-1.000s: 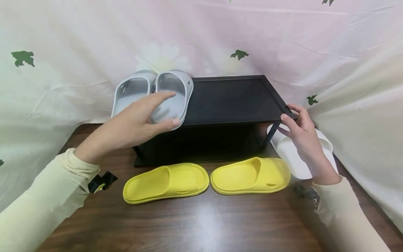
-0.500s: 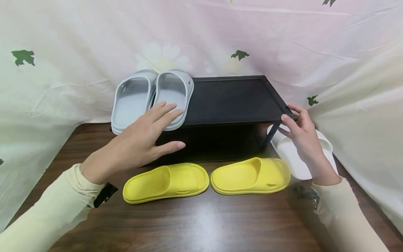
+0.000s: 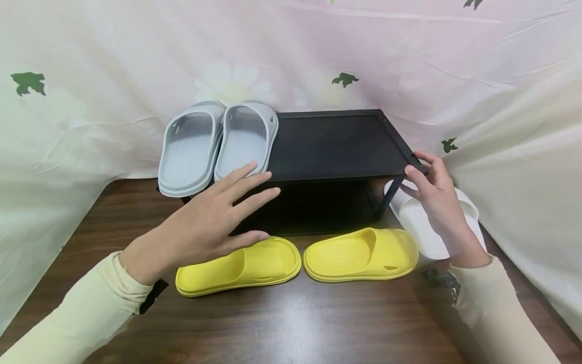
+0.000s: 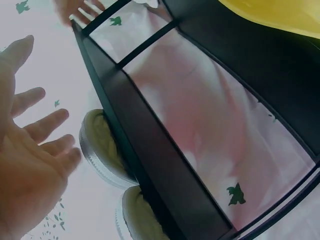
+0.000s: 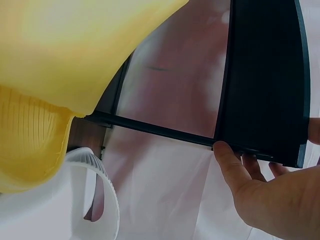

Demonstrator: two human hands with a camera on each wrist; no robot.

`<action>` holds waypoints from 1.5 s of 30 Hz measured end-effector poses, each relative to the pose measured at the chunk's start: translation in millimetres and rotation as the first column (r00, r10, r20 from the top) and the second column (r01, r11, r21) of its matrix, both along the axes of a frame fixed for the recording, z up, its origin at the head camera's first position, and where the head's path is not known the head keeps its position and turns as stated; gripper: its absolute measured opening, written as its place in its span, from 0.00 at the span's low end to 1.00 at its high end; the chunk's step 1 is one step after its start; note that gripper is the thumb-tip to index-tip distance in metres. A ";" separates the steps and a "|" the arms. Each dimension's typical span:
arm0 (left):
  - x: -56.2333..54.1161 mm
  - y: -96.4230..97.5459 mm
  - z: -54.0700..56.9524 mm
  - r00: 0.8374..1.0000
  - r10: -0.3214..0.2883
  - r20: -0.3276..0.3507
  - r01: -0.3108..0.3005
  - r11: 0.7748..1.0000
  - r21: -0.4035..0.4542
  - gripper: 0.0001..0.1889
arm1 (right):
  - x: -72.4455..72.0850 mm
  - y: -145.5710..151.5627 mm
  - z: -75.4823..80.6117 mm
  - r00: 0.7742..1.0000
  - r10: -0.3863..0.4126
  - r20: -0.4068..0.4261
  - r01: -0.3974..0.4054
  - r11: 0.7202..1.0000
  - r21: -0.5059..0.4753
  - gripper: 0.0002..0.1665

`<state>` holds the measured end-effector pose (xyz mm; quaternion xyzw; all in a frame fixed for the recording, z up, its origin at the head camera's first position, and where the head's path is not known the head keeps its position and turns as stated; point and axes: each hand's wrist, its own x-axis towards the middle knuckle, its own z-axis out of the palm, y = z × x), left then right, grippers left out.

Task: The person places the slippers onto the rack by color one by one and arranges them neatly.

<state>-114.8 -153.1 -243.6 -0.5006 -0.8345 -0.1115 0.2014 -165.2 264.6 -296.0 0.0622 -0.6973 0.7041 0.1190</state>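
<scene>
My left hand point(image 3: 204, 227) hovers with fingers spread at the front of a black two-tier shoe rack point(image 3: 336, 146), holding nothing. Its fingertips overlap the heel of one grey slipper point(image 3: 245, 131) in the head view; its thumb overlaps a yellow slipper point(image 3: 268, 258). Another grey slipper point(image 3: 186, 156) sits beside the first, both on the rack's top shelf at the left, toes toward the back. With thumb and fingers, my right hand point(image 3: 434, 197) grips the rack's front right corner; the right wrist view shows its thumb point(image 5: 227, 155) against the edge.
A second yellow slipper point(image 3: 359, 253) lies on the wooden table point(image 3: 291, 323) before the rack, toe to the right. White footwear point(image 3: 418, 222) lies right of the rack, partly hidden by my right forearm. A floral cloth point(image 3: 113, 76) hangs behind and at both sides.
My left hand has drawn down and toward me from over the grey slippers, its fingers spreading. The right hand keeps its hold on the rack corner, and the slippers stay put.
</scene>
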 end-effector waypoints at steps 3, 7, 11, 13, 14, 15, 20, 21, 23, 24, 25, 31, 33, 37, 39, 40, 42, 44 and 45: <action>0.3 1.5 -2.6 0.998 -0.045 -0.040 0.045 0.999 0.021 0.30 | 0.0 0.8 0.4 1.000 -0.002 0.000 0.002 1.000 -0.004 0.26; 1.2 4.4 -8.4 0.994 -0.079 -0.077 0.080 0.997 0.017 0.29 | 0.7 1.5 1.3 1.000 -0.009 0.000 0.009 1.000 0.014 0.27; 2.1 6.1 -17.2 0.994 -0.085 -0.072 0.085 0.996 -0.005 0.28 | 1.3 1.4 1.7 1.000 -0.007 -0.003 0.007 1.000 0.004 0.27; 2.5 6.5 -21.6 0.994 -0.085 -0.063 0.084 0.996 -0.018 0.28 | 1.2 1.4 1.8 1.000 -0.005 -0.006 0.005 1.000 0.001 0.27; 2.8 6.7 -23.8 0.995 -0.084 -0.057 0.083 0.996 -0.025 0.28 | 1.1 1.4 1.9 1.000 -0.005 -0.008 0.005 1.000 0.000 0.27; 3.0 6.8 -25.6 0.995 -0.082 -0.051 0.081 0.996 -0.032 0.29 | 1.1 1.4 1.9 1.000 -0.004 -0.008 0.004 1.000 -0.005 0.27; 3.7 6.8 -33.9 0.997 -0.070 -0.023 0.068 0.996 -0.051 0.32 | 1.5 1.9 1.9 1.000 -0.011 -0.005 0.011 1.000 0.014 0.27; 3.6 6.6 -35.5 0.998 -0.064 -0.014 0.063 0.996 -0.055 0.33 | 1.5 1.9 1.9 1.000 -0.012 -0.004 0.012 1.000 0.014 0.27; 3.4 6.0 -39.2 0.999 -0.052 0.001 0.052 0.997 -0.062 0.34 | 1.5 1.8 1.7 1.000 -0.013 -0.005 0.013 1.000 0.013 0.26; 3.4 5.6 -41.1 0.999 -0.045 0.011 0.045 0.997 -0.066 0.34 | 1.4 1.6 1.6 1.000 -0.011 -0.007 0.011 1.000 0.004 0.26; 3.4 5.3 -43.0 0.999 -0.037 0.020 0.039 0.997 -0.071 0.34 | 1.3 1.4 1.6 1.000 -0.009 -0.009 0.009 1.000 -0.005 0.26; 4.4 2.4 -55.6 0.997 0.020 0.079 -0.010 0.993 -0.119 0.34 | 1.1 0.9 1.2 1.000 -0.001 -0.016 0.000 1.000 -0.027 0.25; 4.7 1.3 -59.3 0.994 0.045 0.100 -0.032 0.990 -0.137 0.37 | 1.1 1.0 1.3 1.000 -0.004 -0.013 0.004 1.000 -0.021 0.26; 5.5 -0.5 -66.3 0.988 0.089 0.129 -0.068 0.985 -0.160 0.46 | 1.3 1.9 1.7 1.000 -0.010 -0.009 0.010 1.000 0.003 0.26; 5.7 -1.0 -69.7 0.985 0.105 0.134 -0.082 0.983 -0.165 0.48 | 1.3 2.1 1.9 1.000 -0.011 -0.010 0.011 1.000 0.007 0.26; 6.0 -1.3 -71.5 0.984 0.112 0.136 -0.089 0.982 -0.166 0.48 | 1.3 2.2 1.9 1.000 -0.010 -0.010 0.010 1.000 0.007 0.26; 6.5 -1.8 -75.1 0.982 0.126 0.139 -0.103 0.981 -0.162 0.49 | 1.2 2.0 1.8 1.000 -0.008 -0.011 0.008 1.000 0.004 0.26; 6.7 -2.4 -78.8 0.979 0.140 0.147 -0.117 0.980 -0.158 0.50 | 1.0 1.9 1.7 1.000 -0.006 -0.011 0.006 1.000 -0.005 0.27; 6.9 -2.6 -80.8 0.977 0.147 0.153 -0.122 0.980 -0.157 0.50 | 0.8 2.0 1.5 1.000 -0.006 -0.011 0.006 1.000 -0.007 0.27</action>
